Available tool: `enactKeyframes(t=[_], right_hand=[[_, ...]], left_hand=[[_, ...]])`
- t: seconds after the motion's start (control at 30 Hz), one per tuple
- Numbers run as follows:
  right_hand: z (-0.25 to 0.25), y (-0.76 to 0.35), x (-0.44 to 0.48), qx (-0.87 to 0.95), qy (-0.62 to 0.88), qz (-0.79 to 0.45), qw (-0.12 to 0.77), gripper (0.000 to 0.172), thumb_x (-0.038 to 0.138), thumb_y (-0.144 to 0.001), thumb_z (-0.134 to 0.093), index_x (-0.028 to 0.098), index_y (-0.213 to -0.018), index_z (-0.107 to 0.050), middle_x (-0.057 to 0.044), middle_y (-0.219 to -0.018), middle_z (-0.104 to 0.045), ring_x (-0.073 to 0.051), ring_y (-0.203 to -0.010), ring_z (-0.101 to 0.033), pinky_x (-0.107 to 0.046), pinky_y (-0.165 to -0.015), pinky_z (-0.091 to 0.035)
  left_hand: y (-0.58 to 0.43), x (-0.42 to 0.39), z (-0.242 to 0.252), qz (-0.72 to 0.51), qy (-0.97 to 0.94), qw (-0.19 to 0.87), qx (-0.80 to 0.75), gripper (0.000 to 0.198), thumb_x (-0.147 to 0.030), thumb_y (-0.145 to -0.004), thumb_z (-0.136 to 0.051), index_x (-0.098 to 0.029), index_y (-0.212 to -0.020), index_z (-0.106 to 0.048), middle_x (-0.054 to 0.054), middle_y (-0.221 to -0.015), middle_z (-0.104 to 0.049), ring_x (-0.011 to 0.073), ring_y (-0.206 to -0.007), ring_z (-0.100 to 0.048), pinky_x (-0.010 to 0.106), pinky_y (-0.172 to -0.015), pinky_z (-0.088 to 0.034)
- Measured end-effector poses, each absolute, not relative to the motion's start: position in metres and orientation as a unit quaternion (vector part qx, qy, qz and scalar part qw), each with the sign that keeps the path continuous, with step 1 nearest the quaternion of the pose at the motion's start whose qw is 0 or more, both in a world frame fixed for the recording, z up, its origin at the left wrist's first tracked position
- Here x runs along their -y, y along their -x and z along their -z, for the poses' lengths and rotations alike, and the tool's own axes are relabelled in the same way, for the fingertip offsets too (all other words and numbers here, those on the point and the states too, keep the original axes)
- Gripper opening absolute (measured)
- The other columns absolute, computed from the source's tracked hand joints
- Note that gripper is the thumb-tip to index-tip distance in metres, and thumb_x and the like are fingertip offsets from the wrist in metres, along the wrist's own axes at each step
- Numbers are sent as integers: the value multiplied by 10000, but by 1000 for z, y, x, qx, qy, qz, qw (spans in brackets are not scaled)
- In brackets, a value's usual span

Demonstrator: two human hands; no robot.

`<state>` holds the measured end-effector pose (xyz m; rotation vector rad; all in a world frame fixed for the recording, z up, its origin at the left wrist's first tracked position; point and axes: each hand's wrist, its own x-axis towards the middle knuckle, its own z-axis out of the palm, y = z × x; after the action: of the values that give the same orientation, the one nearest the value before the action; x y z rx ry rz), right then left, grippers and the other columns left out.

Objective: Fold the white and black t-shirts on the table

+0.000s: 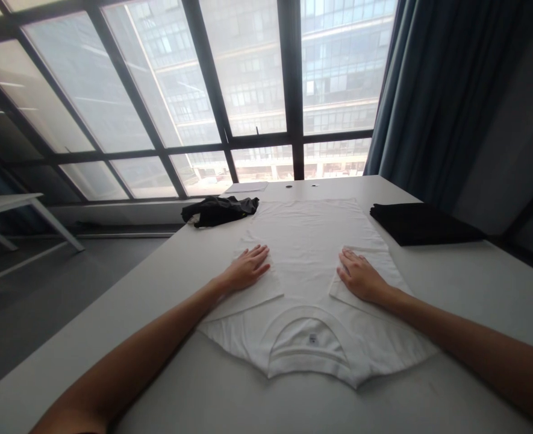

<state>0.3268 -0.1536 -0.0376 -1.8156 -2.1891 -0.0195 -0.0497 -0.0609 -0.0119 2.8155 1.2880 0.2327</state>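
Observation:
A white T-shirt lies spread on the white table, its neckline towards me and its hem towards the window. Both sleeves are folded inward over the body. On the left sleeve rests my left hand, palm down, fingers stretched out. My right hand lies flat on the right sleeve in the same way, fingers extended. Inside the collar a small label shows. Neither hand grips the cloth.
A crumpled black bundle sits at the table's left edge, and a folded black cloth lies on the right. Beyond the white table are windows and a blue curtain. Another table stands at far left.

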Motion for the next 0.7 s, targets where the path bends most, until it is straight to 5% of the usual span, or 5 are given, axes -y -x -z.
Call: enactKeyframes(t=[0.7], right_hand=[[43, -328, 153, 763, 627, 16, 155, 538, 327, -989, -370, 34, -1419, -507, -226, -1541, -425, -304, -1456, -362, -484, -1187, -278]], left_hand=[[43, 69, 14, -42, -902, 37, -428, 709, -616, -1018, -275, -186, -1580, -313, 94, -1648, -233, 247, -1531, -183, 452, -1236, -149]])
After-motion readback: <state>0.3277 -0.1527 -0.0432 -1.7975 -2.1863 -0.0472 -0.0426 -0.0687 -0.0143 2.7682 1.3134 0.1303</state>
